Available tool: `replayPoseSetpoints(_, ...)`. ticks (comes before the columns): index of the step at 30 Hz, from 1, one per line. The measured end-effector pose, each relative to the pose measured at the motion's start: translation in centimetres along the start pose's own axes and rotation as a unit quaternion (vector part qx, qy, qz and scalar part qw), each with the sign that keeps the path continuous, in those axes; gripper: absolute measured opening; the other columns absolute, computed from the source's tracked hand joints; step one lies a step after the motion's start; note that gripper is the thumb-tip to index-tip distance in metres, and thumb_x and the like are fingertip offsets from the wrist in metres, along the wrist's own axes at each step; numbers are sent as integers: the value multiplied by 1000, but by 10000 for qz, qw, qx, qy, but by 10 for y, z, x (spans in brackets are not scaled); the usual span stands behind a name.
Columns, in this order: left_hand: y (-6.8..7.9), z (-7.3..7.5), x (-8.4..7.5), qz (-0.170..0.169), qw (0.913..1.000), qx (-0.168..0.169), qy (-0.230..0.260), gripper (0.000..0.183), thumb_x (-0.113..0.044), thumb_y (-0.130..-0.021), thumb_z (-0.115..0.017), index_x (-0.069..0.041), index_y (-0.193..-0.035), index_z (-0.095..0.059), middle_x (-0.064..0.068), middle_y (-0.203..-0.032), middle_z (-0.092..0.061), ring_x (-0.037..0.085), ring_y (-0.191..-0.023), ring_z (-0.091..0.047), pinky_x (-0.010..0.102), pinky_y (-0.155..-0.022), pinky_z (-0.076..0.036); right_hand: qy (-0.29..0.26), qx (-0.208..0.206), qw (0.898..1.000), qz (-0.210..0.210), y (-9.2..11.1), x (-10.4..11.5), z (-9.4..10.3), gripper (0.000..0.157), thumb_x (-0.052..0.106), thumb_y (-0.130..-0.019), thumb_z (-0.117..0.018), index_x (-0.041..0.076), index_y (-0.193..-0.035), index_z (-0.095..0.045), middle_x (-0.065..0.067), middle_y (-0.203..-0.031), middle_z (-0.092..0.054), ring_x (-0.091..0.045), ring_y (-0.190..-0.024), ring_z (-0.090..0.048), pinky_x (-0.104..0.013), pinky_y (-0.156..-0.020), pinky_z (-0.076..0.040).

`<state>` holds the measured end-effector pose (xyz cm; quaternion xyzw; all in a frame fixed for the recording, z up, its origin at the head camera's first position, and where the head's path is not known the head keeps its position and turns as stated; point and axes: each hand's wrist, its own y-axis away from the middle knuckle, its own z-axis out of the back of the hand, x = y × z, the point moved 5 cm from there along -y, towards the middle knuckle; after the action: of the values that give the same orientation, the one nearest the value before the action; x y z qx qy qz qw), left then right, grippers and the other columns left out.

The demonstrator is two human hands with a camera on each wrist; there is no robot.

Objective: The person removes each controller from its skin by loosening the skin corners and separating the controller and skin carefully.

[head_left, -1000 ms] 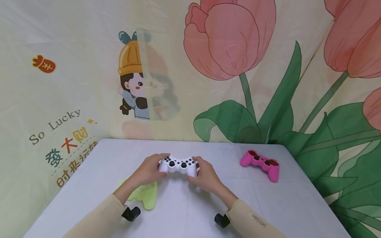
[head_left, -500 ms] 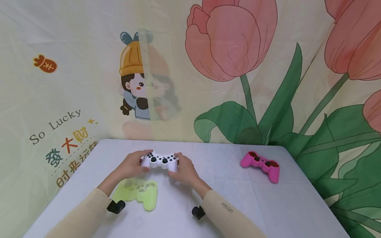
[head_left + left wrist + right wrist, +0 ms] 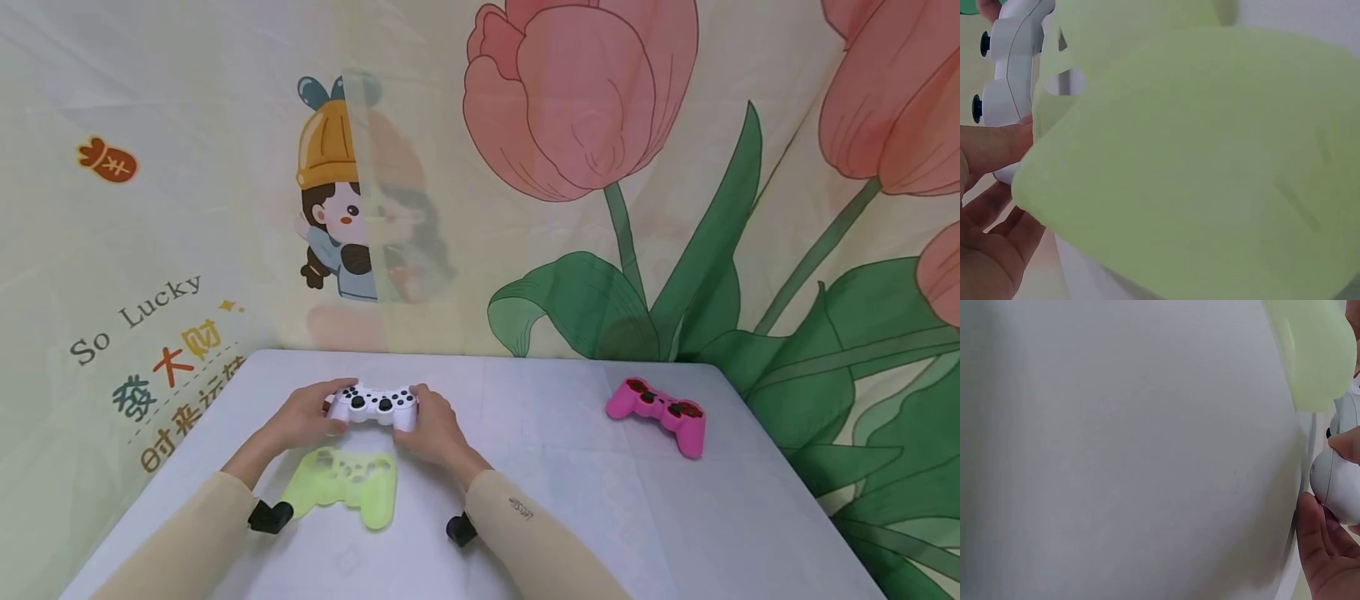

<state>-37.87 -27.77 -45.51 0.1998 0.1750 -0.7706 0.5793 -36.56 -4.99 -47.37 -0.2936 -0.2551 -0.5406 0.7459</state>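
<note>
A white game controller (image 3: 372,405) with black thumbsticks is held between both hands near the far left of the table. My left hand (image 3: 303,414) grips its left side, thumb at the near edge. On its right side my right hand (image 3: 433,427) grips the other handle. Just nearer than the controller lies a pale green silicone controller cover (image 3: 345,482), flat on the table; it fills much of the left wrist view. The right wrist view catches the white handle (image 3: 1338,487) between the right thumb and fingers.
A pink controller (image 3: 657,412) with dark sticks and red-black button areas lies at the table's right. The white-covered table (image 3: 555,500) meets a printed curtain (image 3: 435,167) at its far edge. A black wrist camera (image 3: 270,517) hangs under the left sleeve.
Both hands have carried the white controller to the left across the table. The green cover, partly hidden by the left arm before, now shows fully. The pink controller has stayed put.
</note>
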Motion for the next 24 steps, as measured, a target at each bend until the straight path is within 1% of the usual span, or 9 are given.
replayPoseSetpoints(4,0,0,7,70,10000,43,40,78,-12,-87,-88,-11,-156,-52,24,-142,-62,33,-107,-65,50,-89,-55,74,34,9999,-121,-1,3,-6,76,21,-82,-88,5,-147,-53,-7,-118,-67,-17,-101,-60,-35,-95,-53)
replayPoseSetpoints(9,2,0,12,110,9999,97,55,78,-13,-87,-87,-11,-156,-51,24,-140,-62,33,-108,-65,51,-89,-55,119,61,9998,-159,-2,4,-11,75,22,-83,-88,5,-148,-54,-9,-125,-68,-21,-109,-63,-38,-101,-53)
replayPoseSetpoints(13,3,0,11,202,9996,169,93,78,-16,-89,-86,-12,-157,-50,26,-143,-60,37,-112,-64,54,-91,-55,181,60,9997,-167,-2,4,-10,75,23,-85,-87,6,-149,-53,-11,-130,-67,-22,-114,-64,-39,-103,-53)
replayPoseSetpoints(20,5,-2,13,389,9984,290,306,79,-16,-92,-84,-13,-160,-45,29,-151,-53,42,-120,-62,58,-97,-53,382,143,9987,-303,-1,6,-13,77,27,-87,-85,9,-154,-49,-12,-135,-64,-25,-114,-64,-39,-103,-53)
replayPoseSetpoints(24,7,-3,14,430,9978,329,390,80,-16,-92,-84,-12,-161,-44,31,-153,-50,46,-124,-61,61,-100,-51,422,220,9983,-329,1,5,-15,81,29,-89,-84,10,-158,-45,-14,-142,-61,-29,-125,-62,-42,-110,-50)
